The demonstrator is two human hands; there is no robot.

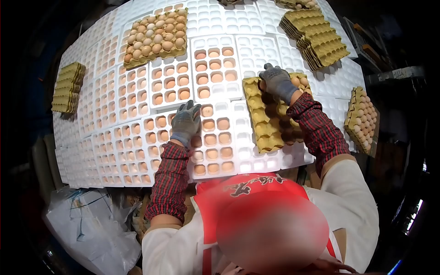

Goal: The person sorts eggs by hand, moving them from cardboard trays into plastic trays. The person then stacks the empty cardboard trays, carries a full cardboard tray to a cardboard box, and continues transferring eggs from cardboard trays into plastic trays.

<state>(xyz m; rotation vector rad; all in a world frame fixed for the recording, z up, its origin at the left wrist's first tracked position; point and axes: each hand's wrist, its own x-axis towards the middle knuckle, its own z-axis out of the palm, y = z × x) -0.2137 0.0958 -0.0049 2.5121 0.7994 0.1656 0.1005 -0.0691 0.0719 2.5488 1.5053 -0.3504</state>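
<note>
Head: yellow egg tray (257, 115), long axis forward

Foam trays (206, 22) are laid edge to edge before the person, with eggs (224, 137) seated in those at left and centre. By the far edge, left of centre, a filled carton (176, 48) is set upon the trays. A carton stack (68, 89) is placed at the left end; a second stack (318, 39) is placed far right. At the right edge, a loaded carton (362, 117) is positioned. Right of centre, a partly filled carton (266, 135) is rested on the trays, its remaining eggs (295, 81) grouped at the far right corner. The right hand (277, 81) is held over its far part; the left hand (186, 120) is placed over the central trays. A bag (94, 229) is located near left, beside the person.
</note>
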